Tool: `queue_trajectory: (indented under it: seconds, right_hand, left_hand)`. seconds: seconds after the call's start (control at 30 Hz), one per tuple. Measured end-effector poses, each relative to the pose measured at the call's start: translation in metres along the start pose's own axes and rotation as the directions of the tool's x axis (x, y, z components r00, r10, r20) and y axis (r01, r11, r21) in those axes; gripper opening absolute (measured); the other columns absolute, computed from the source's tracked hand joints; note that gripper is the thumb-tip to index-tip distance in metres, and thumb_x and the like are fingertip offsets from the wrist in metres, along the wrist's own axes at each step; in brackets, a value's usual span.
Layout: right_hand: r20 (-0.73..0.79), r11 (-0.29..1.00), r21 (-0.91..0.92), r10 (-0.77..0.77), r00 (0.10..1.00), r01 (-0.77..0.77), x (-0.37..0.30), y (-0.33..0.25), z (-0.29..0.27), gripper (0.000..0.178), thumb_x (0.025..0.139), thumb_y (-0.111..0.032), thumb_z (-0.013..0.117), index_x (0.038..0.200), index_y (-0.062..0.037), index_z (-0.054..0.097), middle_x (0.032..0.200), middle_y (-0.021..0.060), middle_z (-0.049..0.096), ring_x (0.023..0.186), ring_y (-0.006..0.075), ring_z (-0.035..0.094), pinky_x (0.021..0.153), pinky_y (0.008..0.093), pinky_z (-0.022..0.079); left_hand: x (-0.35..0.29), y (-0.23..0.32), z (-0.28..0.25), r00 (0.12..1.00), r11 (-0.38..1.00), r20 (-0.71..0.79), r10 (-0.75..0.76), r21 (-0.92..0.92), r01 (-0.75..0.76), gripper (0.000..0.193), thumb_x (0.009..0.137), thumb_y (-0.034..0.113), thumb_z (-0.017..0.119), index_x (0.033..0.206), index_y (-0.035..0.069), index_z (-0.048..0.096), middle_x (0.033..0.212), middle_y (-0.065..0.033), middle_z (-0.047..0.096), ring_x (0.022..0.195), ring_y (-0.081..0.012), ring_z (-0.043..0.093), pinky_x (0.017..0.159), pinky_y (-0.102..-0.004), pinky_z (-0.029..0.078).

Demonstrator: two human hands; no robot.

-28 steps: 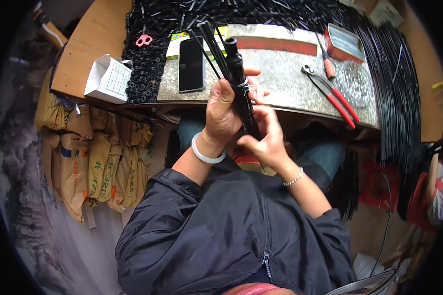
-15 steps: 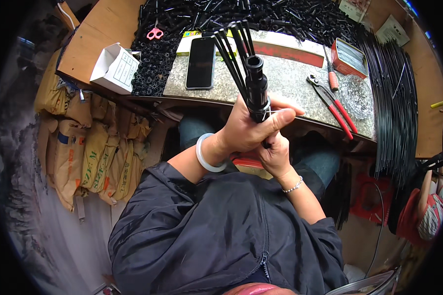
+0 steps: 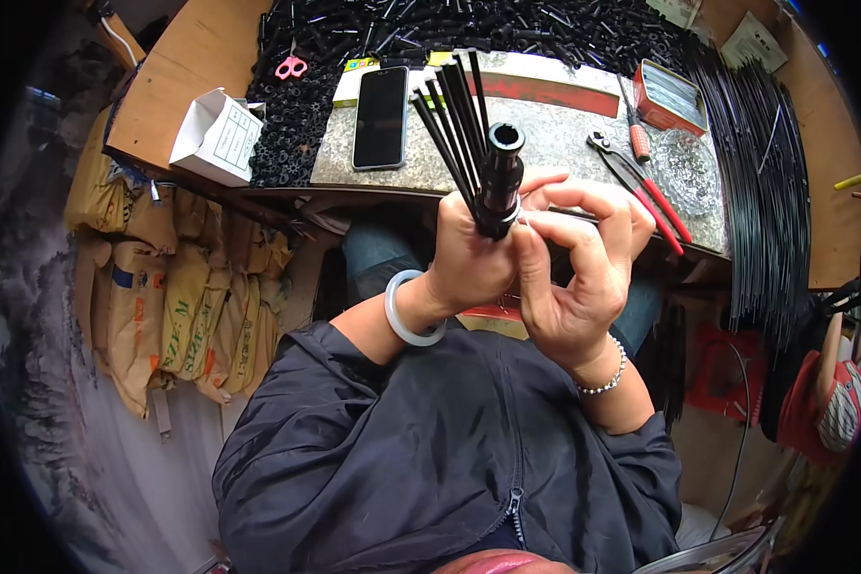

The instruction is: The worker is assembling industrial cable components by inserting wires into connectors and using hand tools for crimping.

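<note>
Okay, left hand clenched round a black tube plus a fan of thin black rods; tube stands nearly upright, open end toward the camera, rods leaning out on its left. Right hand is just beside, thumb and forefinger tips together at the tube's lower part; can't tell if they pinch anything. Both hands sit above the lap, at the bench's near edge. Pale bangle on left wrist, beaded bracelet on right. Beyond, a slab with phone at left, red-handled cutters at right, red tin near its far right corner. Black parts heaped behind; long rods stacked right. Far left: pink scissors, white box, sacks below.
</note>
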State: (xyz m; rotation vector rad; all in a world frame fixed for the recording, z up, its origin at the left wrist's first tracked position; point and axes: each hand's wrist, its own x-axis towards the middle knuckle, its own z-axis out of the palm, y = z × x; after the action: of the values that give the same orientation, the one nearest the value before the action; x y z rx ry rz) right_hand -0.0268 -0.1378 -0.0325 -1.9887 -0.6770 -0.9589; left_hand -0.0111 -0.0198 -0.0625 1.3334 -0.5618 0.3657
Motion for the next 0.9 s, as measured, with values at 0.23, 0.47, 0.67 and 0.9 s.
queue_trajectory:
  seconds: [0.23,0.47,0.67,0.9]
  right_hand:
    - [0.005,0.998,-0.022,0.060,0.998,-0.060,-0.010,-0.004,0.005,0.011,0.077,-0.003,0.069,0.085,-0.0058,0.062,0.082,0.0061,0.058,0.078,0.0218,0.048,0.072,0.0326,0.037]
    - [0.000,0.997,0.060,-0.047,0.999,0.047,-0.002,-0.003,0.002,0.017,0.072,0.001,0.073,0.080,-0.0043,0.059,0.066,0.0054,0.053,0.061,0.0210,0.047,0.057,0.0309,0.037]
    - [0.645,-0.049,0.672,0.529,0.551,-0.739,-0.029,0.018,-0.009,0.006,0.086,-0.001,0.062,0.086,-0.0028,0.056,0.075,0.0017,0.056,0.062,0.0062,0.050,0.058,0.0198,0.041]
    - [0.071,0.754,-0.632,0.286,0.956,-0.178,-0.067,0.133,-0.068,0.022,0.080,-0.020,0.071,0.091,-0.0030,0.061,0.099,0.0102,0.065,0.089,0.0255,0.057,0.081,0.0362,0.046]
  left_hand:
    - [0.001,0.011,0.001,0.980,0.984,-0.107,-0.165,0.043,0.171,0.022,0.093,0.007,0.056,0.111,-0.004,0.063,0.072,0.0037,0.057,0.063,-0.0010,0.046,0.052,-0.0182,0.037]
    - [-0.003,0.005,-0.001,0.930,0.941,-0.201,-0.307,0.085,0.328,0.019,0.092,0.007,0.057,0.106,-0.001,0.067,0.061,0.0070,0.051,0.053,0.0007,0.039,0.044,-0.0202,0.030]
    - [-0.001,0.002,-0.005,0.980,0.975,-0.072,-0.187,0.109,0.194,0.019,0.092,0.008,0.057,0.107,0.000,0.066,0.060,0.0072,0.051,0.051,0.0008,0.039,0.045,-0.0180,0.029]
    - [0.007,0.014,-0.024,0.911,0.914,-0.091,-0.402,-0.090,0.395,0.017,0.090,0.005,0.057,0.104,0.000,0.067,0.058,0.0091,0.045,0.052,0.0011,0.037,0.047,-0.0187,0.027]
